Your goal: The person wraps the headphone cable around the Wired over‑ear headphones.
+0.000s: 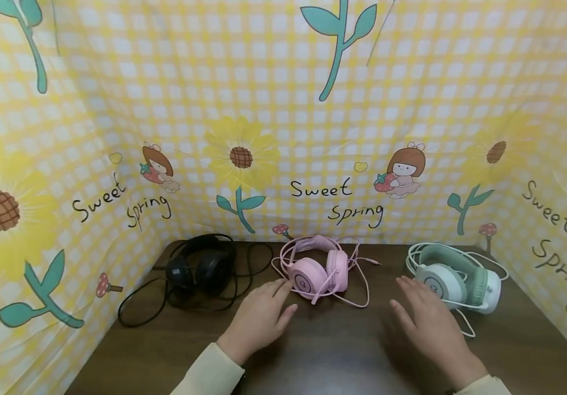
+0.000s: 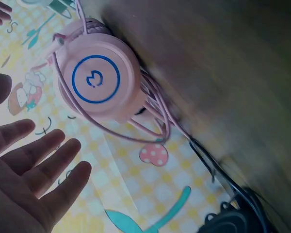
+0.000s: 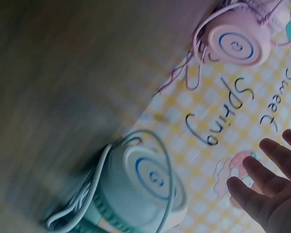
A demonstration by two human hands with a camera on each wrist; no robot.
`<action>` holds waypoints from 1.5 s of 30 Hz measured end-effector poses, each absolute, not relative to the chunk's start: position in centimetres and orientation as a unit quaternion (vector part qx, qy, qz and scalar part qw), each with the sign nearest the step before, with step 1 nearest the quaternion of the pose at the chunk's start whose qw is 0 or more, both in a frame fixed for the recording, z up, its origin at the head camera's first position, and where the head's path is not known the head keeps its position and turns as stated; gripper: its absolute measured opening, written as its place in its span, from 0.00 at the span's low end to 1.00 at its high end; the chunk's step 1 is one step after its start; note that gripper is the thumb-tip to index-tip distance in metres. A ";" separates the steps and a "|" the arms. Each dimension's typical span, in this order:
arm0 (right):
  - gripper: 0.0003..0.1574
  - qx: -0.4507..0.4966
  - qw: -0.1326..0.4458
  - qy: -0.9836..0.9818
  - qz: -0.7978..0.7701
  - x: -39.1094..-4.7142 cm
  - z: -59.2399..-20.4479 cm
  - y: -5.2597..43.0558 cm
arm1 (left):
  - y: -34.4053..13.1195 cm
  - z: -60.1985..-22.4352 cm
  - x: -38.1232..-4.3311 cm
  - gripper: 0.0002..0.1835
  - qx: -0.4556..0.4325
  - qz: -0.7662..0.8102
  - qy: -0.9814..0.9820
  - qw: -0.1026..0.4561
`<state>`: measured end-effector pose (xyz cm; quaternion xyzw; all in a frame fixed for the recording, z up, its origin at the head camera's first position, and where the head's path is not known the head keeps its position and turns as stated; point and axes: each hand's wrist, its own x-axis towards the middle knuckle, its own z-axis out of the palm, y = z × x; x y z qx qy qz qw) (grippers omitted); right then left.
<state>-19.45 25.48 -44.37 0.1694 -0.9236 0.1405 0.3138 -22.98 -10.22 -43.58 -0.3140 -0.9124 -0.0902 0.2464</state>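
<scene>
Three headsets stand in a row along the back of the dark wooden table. The black headset (image 1: 202, 269) is at the left, the pink headset (image 1: 308, 274) in the middle, and the white and green headset (image 1: 456, 280) at the right. My left hand (image 1: 259, 315), fingers extended, is close in front of the pink headset's left ear cup and holds nothing. In the left wrist view its fingers (image 2: 53, 160) are spread apart from the pink ear cup (image 2: 97, 77). My right hand (image 1: 429, 323), also holding nothing, overlaps the white ear cup's near side in the head view.
A yellow checked cloth (image 1: 283, 109) with flowers and lettering hangs around the back and both sides of the table (image 1: 333, 351). A black cable (image 1: 140, 323) loops out at the left. Pink cable (image 1: 364, 291) and white cable (image 1: 468, 326) lie beside their headsets.
</scene>
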 end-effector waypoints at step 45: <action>0.45 -0.084 0.223 -0.942 0.237 -22.8 -41.8 39.2 | -5.2 -43.2 -24.4 0.24 -0.361 -0.109 -0.893 0.247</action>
